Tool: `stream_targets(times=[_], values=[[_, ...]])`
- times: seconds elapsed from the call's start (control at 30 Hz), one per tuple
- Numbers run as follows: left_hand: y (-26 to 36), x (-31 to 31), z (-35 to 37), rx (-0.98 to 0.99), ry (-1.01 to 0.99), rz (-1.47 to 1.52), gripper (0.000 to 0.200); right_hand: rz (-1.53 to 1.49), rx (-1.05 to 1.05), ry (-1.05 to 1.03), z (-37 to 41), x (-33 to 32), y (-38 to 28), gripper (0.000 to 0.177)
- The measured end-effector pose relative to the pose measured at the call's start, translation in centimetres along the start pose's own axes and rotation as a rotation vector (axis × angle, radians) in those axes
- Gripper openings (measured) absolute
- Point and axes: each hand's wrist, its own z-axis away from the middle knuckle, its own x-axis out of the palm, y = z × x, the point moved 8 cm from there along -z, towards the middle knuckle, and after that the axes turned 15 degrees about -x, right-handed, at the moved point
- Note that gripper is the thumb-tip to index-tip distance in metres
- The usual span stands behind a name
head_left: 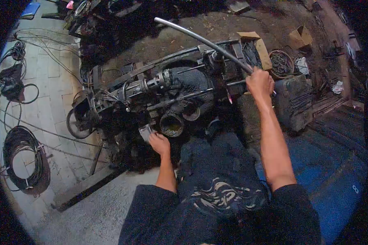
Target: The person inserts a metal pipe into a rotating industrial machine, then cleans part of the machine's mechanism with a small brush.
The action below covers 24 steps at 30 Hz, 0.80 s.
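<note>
My right hand (260,83) is wrapped round a long metal rod (200,38) near its lower end; the rod slants up and left above a dark, greasy machine (147,85). Lower down, my left hand (158,143) has its fingers on a small grey, flat-faced piece (145,132) at the machine's near side. Just right of that hand is a round cup (171,125) with small bits inside. Whether the grey piece is loose or part of the machine cannot be made out.
Coiled cable (24,157) lies on the left floor, with loose cables above it. An open cardboard box (255,51) holding thin rods and a round basket (281,63) stand at the back right. A long beam (88,185) lies at lower left.
</note>
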Motion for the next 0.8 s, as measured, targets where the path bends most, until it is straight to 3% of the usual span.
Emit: stream_targets(times=[0.07,0.1,0.17,0.2,0.23,0.27,0.33,0.43,0.53,0.57,0.6,0.63,0.67,0.73,0.77,0.8], values=[[-1.1,-0.3,2.4,0.097,0.168,-0.244,0.020,0.025,0.005,0.008,0.1,-0.1,0.7,0.023],[-1.9,0.1,3.0,0.087,0.154,-0.240,0.020,0.059,0.011,0.002,0.2,-0.5,0.9,0.023],[-6.4,3.6,3.0,-0.325,-0.176,-0.180,0.031,0.090,0.035,0.015,0.0,-1.6,1.5,0.024],[-12.4,10.8,3.1,-0.170,-0.404,-0.548,0.038,0.098,0.033,0.023,-0.2,-2.0,1.8,0.024],[-18.0,17.5,3.9,0.128,-0.598,-0.930,0.044,0.123,0.017,0.021,-0.4,-2.3,2.2,0.024],[-22.8,23.1,5.1,0.448,-0.741,-1.130,0.051,0.149,0.005,0.015,-0.4,-2.5,2.9,0.025],[-19.4,18.7,3.5,-0.122,-1.048,-0.670,0.055,0.164,-0.005,0.033,-0.6,-1.9,4.8,0.028],[-16.6,12.4,2.3,-0.384,-1.244,-0.419,0.060,0.055,0.143,0.112,0.0,-3.7,6.4,0.023],[-8.1,4.4,-1.4,-0.599,-1.350,-0.233,0.044,0.073,0.161,0.111,-0.1,-3.5,8.5,0.024],[-2.0,1.0,-2.3,-0.682,-1.489,0.049,0.046,0.085,0.167,0.056,0.1,-3.5,8.4,0.025],[4.8,-0.2,-6.6,-0.164,-1.220,0.006,0.047,0.096,0.168,0.007,-0.2,-3.5,8.5,0.026],[13.0,-4.1,-8.6,-0.025,-1.031,0.166,0.043,0.087,0.167,0.020,-0.7,-3.4,8.9,0.026],[16.6,-3.0,-11.9,0.078,-0.844,0.197,0.037,0.086,0.185,0.006,-1.0,-2.6,9.7,0.028],[30.8,-7.1,-12.8,0.387,-0.390,0.330,0.033,0.079,0.203,-0.003,-1.3,-2.7,9.8,0.029],[36.9,-8.1,-11.7,0.460,-0.326,0.359,0.034,0.058,0.159,-0.025,-1.0,-3.5,8.5,0.029],[42.1,-7.1,-11.0,0.744,-0.090,0.379,0.034,0.040,0.117,-0.046,-0.9,-4.1,8.2,0.030]])
